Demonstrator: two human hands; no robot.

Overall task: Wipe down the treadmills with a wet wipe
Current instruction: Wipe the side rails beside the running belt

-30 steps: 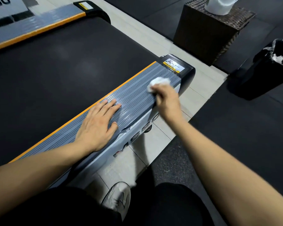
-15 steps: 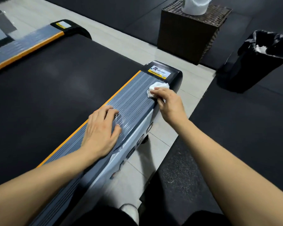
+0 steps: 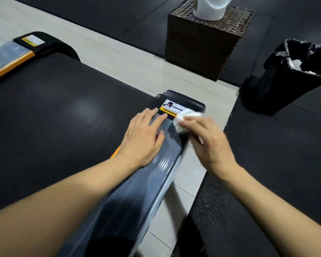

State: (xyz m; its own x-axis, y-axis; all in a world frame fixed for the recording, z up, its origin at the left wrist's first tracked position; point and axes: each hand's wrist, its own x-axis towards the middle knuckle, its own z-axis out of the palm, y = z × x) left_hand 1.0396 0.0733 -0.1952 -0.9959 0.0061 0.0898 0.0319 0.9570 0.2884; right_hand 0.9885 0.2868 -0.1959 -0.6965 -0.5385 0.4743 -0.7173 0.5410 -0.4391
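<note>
Since the earlier frames, both hands have slid along the grey rail (image 3: 146, 184) toward the treadmill's (image 3: 54, 117) end cap (image 3: 191, 102). The left hand (image 3: 143, 140) now lies flat, fingers straight, its tips almost at the warning label (image 3: 171, 108). The right hand (image 3: 209, 143) pinches the wipe (image 3: 183, 119), bunched, at the cap's near edge, partly over the label. The black bin (image 3: 278, 86) holds a liner with white scraps inside. A white container (image 3: 209, 8) stands on the wicker box (image 3: 202, 43).
</note>
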